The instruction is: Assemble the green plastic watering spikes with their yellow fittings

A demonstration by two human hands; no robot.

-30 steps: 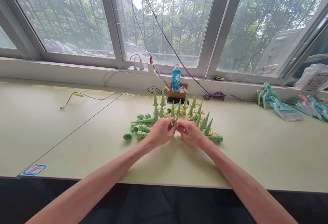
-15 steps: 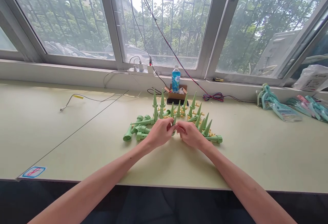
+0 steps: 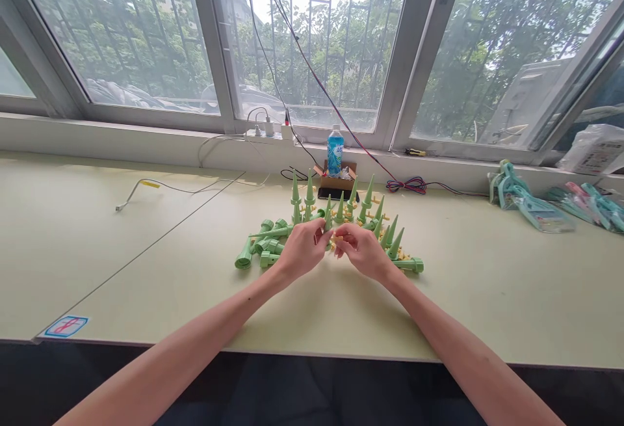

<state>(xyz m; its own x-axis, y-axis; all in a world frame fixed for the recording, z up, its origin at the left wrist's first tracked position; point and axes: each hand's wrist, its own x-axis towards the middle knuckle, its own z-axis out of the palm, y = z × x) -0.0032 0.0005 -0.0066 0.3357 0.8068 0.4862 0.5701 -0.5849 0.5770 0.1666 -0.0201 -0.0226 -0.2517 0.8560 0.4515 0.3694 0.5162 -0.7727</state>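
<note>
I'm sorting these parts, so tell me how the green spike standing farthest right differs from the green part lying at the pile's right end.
The standing spike points up, leaning slightly; the lying part rests on its side.
The standing spike shows a cone narrowing to a sharp tip; the lying part shows a tube with a wider cap at its right end, its other end hidden.
Both are pale green.

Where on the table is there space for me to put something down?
On the right, the table is bare in front of the teal packages, beside the green spikes. On the left, there's room between the white cable and the sticker. It's crowded in the middle: green spikes and yellow fittings around the left hand and right hand, cardboard box behind.
</note>
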